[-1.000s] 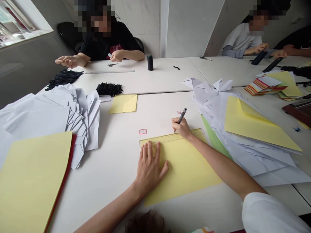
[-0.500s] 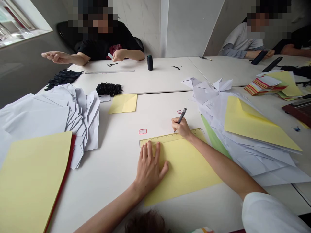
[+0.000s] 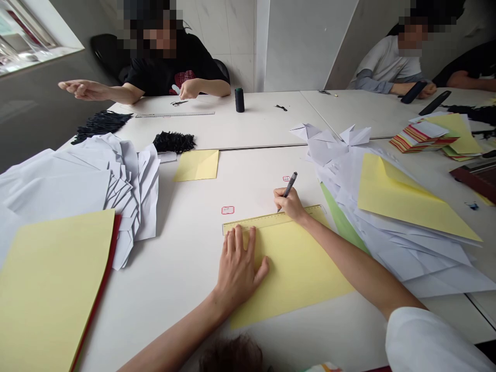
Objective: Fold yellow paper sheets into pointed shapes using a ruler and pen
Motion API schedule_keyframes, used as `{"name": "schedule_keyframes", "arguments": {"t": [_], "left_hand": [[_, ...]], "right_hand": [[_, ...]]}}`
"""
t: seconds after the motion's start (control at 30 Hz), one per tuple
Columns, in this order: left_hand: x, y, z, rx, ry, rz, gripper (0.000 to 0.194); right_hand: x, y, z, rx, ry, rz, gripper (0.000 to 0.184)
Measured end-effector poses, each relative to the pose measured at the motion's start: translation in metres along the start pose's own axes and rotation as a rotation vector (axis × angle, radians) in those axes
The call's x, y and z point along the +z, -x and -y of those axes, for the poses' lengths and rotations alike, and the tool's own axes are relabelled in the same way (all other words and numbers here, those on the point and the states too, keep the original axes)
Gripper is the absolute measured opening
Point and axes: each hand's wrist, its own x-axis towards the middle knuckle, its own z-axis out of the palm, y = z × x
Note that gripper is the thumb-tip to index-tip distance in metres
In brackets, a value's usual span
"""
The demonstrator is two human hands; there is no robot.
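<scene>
A yellow sheet of paper (image 3: pixel 294 271) lies on the white table (image 3: pixel 186 268) in front of me. A clear ruler (image 3: pixel 267 220) rests along its far edge. My left hand (image 3: pixel 239 266) lies flat, fingers stretched out, pressing the ruler's left end and the sheet. My right hand (image 3: pixel 290 204) is closed on a grey pen (image 3: pixel 288 187), with the tip at the ruler's far edge near its right part.
Folded white papers (image 3: pixel 89 181) pile up at left beside a stack of yellow sheets (image 3: pixel 50 289). More white sheets with a yellow one (image 3: pixel 403 201) lie at right. A small yellow sheet (image 3: pixel 197 165), black tassels (image 3: pixel 173 141), a black spool (image 3: pixel 239 99) and other people sit farther back.
My hands, the pen and the ruler have stayed put. The person in black across the table has swung an outstretched arm farther to the left.
</scene>
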Motion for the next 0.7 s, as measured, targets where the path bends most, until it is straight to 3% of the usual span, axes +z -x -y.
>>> {"name": "schedule_keyframes", "arguments": {"t": [0.7], "left_hand": [[0.0024,0.0010,0.0008,-0.016,0.015,0.018,0.070]], "right_hand": [[0.0000,-0.0010,-0.0022,-0.009,-0.026,-0.019,0.020]]}}
